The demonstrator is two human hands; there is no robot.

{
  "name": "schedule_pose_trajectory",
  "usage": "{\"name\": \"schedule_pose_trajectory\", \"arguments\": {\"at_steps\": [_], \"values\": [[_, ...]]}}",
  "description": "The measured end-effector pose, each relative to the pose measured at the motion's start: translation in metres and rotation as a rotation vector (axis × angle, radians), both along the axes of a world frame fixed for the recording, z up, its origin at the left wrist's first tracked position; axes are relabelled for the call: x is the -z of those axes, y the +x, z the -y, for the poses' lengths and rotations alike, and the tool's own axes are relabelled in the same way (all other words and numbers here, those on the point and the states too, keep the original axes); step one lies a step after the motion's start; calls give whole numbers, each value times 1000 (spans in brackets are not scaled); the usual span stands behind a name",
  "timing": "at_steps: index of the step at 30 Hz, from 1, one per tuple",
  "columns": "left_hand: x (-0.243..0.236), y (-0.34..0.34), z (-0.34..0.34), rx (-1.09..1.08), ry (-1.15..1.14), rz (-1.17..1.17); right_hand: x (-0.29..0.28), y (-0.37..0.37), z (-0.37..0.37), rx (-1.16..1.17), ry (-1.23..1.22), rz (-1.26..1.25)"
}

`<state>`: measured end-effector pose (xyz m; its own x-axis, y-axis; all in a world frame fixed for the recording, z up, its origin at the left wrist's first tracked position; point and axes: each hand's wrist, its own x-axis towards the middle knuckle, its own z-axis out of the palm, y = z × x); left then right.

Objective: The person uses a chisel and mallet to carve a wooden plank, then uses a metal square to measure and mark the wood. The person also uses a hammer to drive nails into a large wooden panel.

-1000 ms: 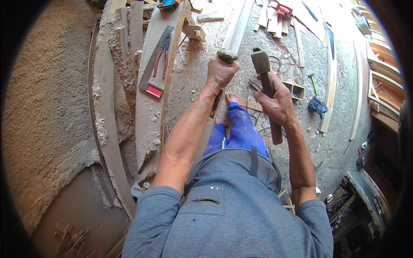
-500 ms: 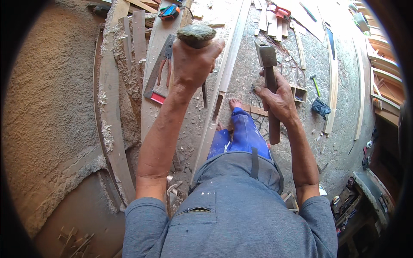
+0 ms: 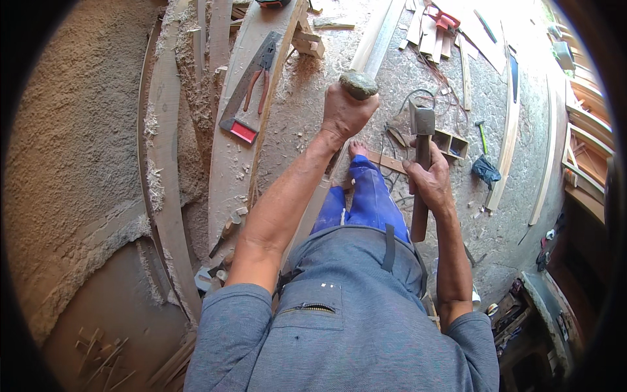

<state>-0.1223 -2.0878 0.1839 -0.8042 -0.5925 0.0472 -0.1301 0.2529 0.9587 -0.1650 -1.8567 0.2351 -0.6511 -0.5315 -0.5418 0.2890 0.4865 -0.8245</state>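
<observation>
My left hand is closed around the handle of a chisel, whose worn, flattened butt end points up at me. Its blade is hidden below the fist. The hand is over a long wooden beam that runs from the far side towards my lap. To the right, my right hand grips a hammer by its wooden handle. The hammer's metal head is raised, apart from the chisel, and the handle's lower end sticks out below my palm.
Pliers and a try square lie on a plank at left. Shavings cling to boards by the wall. On the floor at right are a small open wooden box, a green-handled tool, a black bag and long strips.
My left hand has moved right with the chisel, from beside the pliers to over the beam. The hammer in my right hand has shifted slightly right and down. The view has also shifted.
</observation>
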Motion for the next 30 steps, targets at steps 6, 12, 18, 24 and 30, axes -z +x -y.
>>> {"name": "schedule_pose_trajectory", "arguments": {"at_steps": [6,12,18,24,30], "values": [[28,-9,4,5,97,159,0,-2,9,-77,35,-43],[7,-17,11,37,121,-5,-8,-13,23,-105,5,-86],[26,-13,7,51,23,50,-2,-16,33,-141,5,-142],[25,-14,2,-20,12,61,-21,-50,48,-196,45,-309],[26,-18,3,49,7,154,-37,-95,89,-631,304,-650]]}}
